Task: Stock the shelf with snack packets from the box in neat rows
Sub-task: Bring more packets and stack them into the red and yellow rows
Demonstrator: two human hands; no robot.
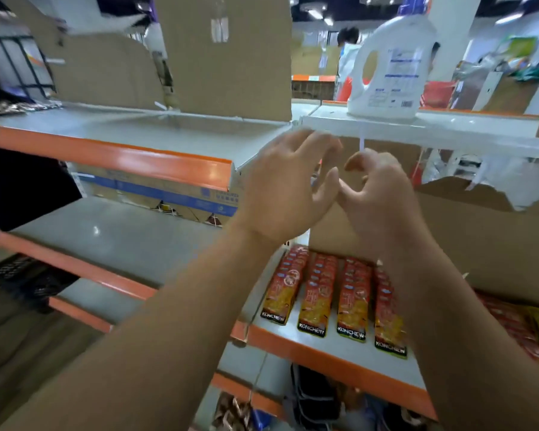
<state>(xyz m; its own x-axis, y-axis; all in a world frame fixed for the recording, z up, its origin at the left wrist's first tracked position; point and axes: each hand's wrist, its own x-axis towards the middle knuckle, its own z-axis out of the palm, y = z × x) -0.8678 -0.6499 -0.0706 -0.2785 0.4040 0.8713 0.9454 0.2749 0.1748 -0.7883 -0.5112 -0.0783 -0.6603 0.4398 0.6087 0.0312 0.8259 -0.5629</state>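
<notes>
Red-and-orange snack packets (333, 293) fill four neat rows at the front of the shelf (352, 353). Above them the left hand (280, 188) and right hand (383, 200) hover, each grip slack and empty, before the cardboard box (479, 244); more stocking likely remains.

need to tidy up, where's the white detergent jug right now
In the head view, the white detergent jug stands upper right on the top white shelf, above the cardboard box.

Left hand (283, 188) fingertips motion-blurred. Box (467, 244): interior hidden, left part behind left hand and right hand (383, 200). 4 packet rows (333, 293): rear ends hidden under box. Further packets (523, 325) blurred, cut off at right edge. Bottle (389, 66) label unreadable.
</notes>
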